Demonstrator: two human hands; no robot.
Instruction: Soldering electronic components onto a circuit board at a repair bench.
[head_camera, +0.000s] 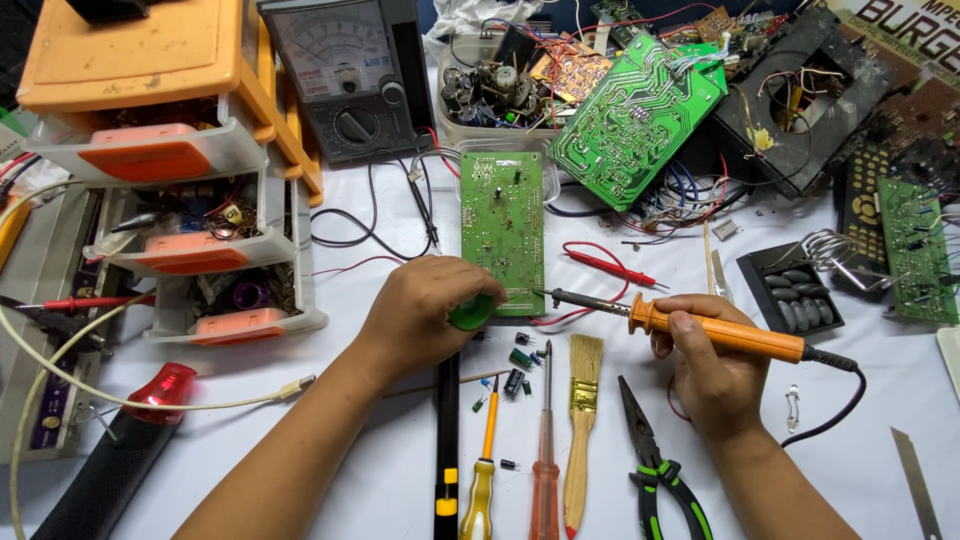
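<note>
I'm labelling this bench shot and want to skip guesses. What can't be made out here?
- Head view: left hand covers most of the green round thing; its kind stays unclear.
- Soldering iron tip contact with the green circuit board: too small.
- Pliers handles: cut by the bottom edge.

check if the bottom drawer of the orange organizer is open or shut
Open: the bottom drawer sticks out past the organizer, its contents showing.

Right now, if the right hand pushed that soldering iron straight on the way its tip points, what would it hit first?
Probably the lower edge of the green circuit board; the right hand aims the soldering iron left at it, though height above is unclear.
</note>
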